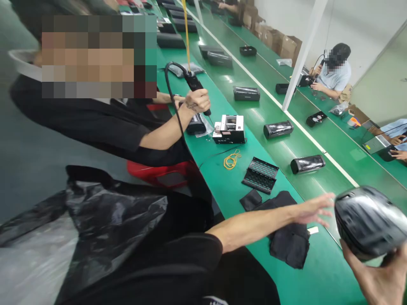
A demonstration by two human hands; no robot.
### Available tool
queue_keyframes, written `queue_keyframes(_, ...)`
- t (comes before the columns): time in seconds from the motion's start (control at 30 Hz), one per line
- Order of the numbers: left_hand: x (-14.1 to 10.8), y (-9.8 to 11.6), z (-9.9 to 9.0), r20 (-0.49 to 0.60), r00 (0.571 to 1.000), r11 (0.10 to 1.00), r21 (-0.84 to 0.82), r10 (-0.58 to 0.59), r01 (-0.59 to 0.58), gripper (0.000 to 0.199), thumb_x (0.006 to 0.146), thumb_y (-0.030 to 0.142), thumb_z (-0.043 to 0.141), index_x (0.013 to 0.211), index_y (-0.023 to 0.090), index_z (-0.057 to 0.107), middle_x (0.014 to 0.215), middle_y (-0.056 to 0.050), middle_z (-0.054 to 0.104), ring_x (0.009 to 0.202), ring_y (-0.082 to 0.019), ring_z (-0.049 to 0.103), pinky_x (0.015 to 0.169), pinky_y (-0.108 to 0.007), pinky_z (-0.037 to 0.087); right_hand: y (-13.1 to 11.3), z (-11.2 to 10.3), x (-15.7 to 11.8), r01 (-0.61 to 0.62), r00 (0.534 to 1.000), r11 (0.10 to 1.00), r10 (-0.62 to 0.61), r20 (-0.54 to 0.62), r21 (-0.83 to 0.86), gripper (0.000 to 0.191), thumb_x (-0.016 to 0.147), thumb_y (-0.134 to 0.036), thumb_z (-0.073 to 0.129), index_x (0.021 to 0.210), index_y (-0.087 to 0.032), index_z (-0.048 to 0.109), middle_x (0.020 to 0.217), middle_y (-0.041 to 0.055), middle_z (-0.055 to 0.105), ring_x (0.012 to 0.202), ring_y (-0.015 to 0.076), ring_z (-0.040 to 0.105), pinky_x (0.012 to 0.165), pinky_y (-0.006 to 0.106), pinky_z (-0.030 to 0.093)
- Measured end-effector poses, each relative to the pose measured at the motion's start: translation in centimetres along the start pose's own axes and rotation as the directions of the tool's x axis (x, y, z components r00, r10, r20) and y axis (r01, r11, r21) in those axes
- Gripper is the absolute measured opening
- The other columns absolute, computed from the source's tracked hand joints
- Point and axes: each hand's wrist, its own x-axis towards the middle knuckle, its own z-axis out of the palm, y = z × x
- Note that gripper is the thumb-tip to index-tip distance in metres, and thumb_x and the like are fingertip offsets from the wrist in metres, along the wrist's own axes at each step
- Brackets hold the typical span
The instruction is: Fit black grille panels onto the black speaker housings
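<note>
My right hand (378, 275) grips a glossy black speaker-like unit (370, 220) from below at the right edge. Just left of that unit, my left hand (313, 210) is stretched out with its fingers spread, holding nothing; its fingertips come close to the unit's side. Under my left forearm lie black cloth pieces (288, 250) on the green bench (330, 275). Farther up the bench are black slotted panels (260, 175) and a smaller dark piece (251, 200).
A co-worker at the left holds a power screwdriver (196, 87) near a white-and-black device (229, 129). Yellow rubber bands (232, 160) lie beside it. Black units, one here (308, 164), stand along the green conveyor (254, 118). Other people sit across it.
</note>
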Motion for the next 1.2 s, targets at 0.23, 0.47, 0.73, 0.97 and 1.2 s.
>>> queue_keyframes(0.23,-4.1,6.6,0.7,0.078,0.937,0.699,0.645,0.340,-0.307,0.109,0.052,0.049,0.101,0.151,0.032,0.059,0.156,-0.010,0.051,0.150,-0.036,0.044,0.129,-0.050,0.030,-1.3,-0.3,0.7,0.452,0.892,0.639,-0.338,0.300,-0.623,0.091,0.077,-0.067,0.064,0.159,-0.028,0.050,0.130,0.0181,0.066,0.117,0.0507,0.061,0.097,0.080,0.043)
queue_keyframes(0.47,-5.1,5.5,-0.4,-0.017,0.904,0.684,0.660,0.427,-0.311,0.096,0.058,0.049,0.098,0.145,0.029,0.064,0.140,-0.010,0.060,0.129,-0.033,0.057,0.120,-0.049,0.041,0.6,-1.4,-1.1,0.204,0.978,0.919,-0.178,0.108,-0.336,0.129,0.063,-0.082,0.080,0.169,-0.025,0.034,0.168,0.0192,0.038,0.152,0.0500,0.035,0.120,0.069,0.029)
queue_keyframes(0.73,-5.8,6.4,-0.5,-0.078,0.964,0.831,0.527,0.254,-0.176,0.102,0.059,0.046,0.096,0.151,0.030,0.055,0.130,-0.007,0.063,0.109,-0.025,0.065,0.103,-0.041,0.053,1.7,-0.6,-4.7,-0.005,1.000,0.998,0.005,-0.005,0.056,0.105,0.069,-0.060,0.089,0.157,-0.023,0.045,0.161,0.0148,0.047,0.142,0.0415,0.046,0.119,0.055,0.033)
queue_keyframes(0.97,-2.2,4.7,-2.7,-0.327,0.942,0.812,0.569,0.079,0.130,0.085,0.067,0.063,0.085,0.140,0.026,0.062,0.146,-0.010,0.062,0.133,-0.034,0.059,0.112,-0.046,0.048,5.4,2.3,-3.5,-0.446,0.887,0.828,0.460,0.044,0.339,0.093,0.062,-0.064,0.090,0.139,-0.025,0.056,0.129,0.0105,0.062,0.109,0.0326,0.062,0.091,0.046,0.052)
queue_keyframes(1.2,-0.8,1.6,-6.8,-0.431,0.885,0.721,0.556,-0.175,0.414,0.071,0.068,0.069,0.082,0.117,0.018,0.073,0.136,-0.012,0.072,0.136,-0.034,0.061,0.120,-0.045,0.041,10.5,4.2,-5.2,-0.755,0.649,0.514,0.676,0.350,0.407,0.095,0.061,-0.064,0.094,0.140,-0.029,0.055,0.128,0.0101,0.062,0.091,0.0265,0.065,0.072,0.046,0.060)
